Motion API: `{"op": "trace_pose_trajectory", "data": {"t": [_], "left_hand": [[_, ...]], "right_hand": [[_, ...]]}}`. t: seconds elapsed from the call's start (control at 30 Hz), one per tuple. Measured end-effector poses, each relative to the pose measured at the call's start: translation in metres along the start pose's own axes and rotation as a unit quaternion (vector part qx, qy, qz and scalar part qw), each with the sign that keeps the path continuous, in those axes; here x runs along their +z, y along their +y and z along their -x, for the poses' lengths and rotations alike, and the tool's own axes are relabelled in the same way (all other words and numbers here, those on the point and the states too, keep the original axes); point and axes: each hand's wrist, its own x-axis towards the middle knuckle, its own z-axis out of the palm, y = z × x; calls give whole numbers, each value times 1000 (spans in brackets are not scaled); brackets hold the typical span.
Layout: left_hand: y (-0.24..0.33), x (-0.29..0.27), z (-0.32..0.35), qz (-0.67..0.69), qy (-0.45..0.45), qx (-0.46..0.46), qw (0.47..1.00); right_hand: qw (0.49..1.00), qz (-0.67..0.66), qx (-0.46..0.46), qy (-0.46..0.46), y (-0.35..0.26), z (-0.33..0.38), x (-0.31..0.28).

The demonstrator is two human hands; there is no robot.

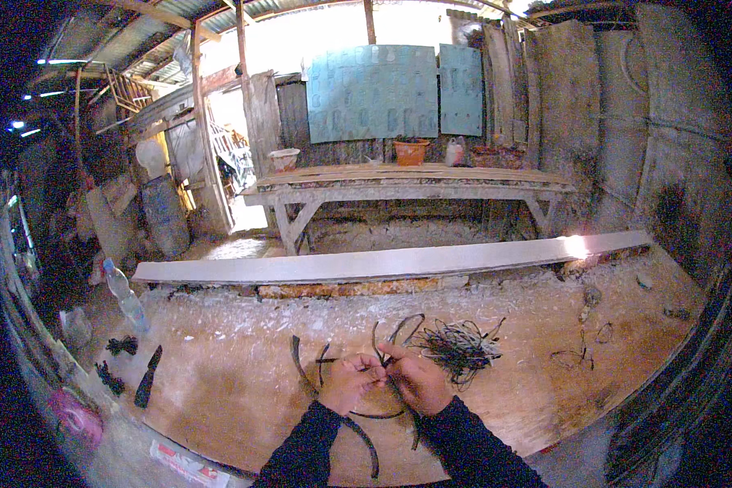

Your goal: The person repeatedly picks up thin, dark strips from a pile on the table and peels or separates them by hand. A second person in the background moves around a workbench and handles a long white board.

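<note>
left of the hands, well apart: one clear bottle (128,301), tilted; nearer, two black bundles (121,346) and one dark knife-like piece (148,376), its long axis running away from the person, the left hand nearer to it.

just left of the left hand (358,381): one long curved strip (301,366) and one short strip (323,370), both lying on the wooden board (244,407).

centre: hands together, fingertips meeting, both pinching one thin dark strip (376,340). its free end stands up beyond the fingers, long axis pointing away from the person. a dark loop (407,324) rises beside it; cannot tell whether it is the same piece.

below the hands, between the wrists: one curved black length (364,443); whether it joins the long curved strip under the left wrist is hidden.

right of the right hand (419,381), just beyond it: one tangle of dark and pale strands (464,348), right hand nearer; strands too many to count. farther right, well apart: thin loose loops (573,358), at least two.
</note>
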Motion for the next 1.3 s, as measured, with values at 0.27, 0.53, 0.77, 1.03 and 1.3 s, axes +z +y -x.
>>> {"op": "trace_pose_trajectory", "data": {"t": [0.27,0.53,0.77,1.03,1.3], "left_hand": [[6,-7,-8,-17,-63,37,997],[2,-2,-6,-203,41,138,969],[-6,12,-6,-217,75,234,945],[-5,21,0,-360,120,306,873],[0,24,7,-388,88,364,843]], "right_hand": [[995,-49,81,-32,3,-3,3],[996,41,55,-49,11,-1,11],[997,1,74,9,2,-2,9],[934,-247,246,80,0,-2,15],[820,-449,352,35,22,3,20]]}}
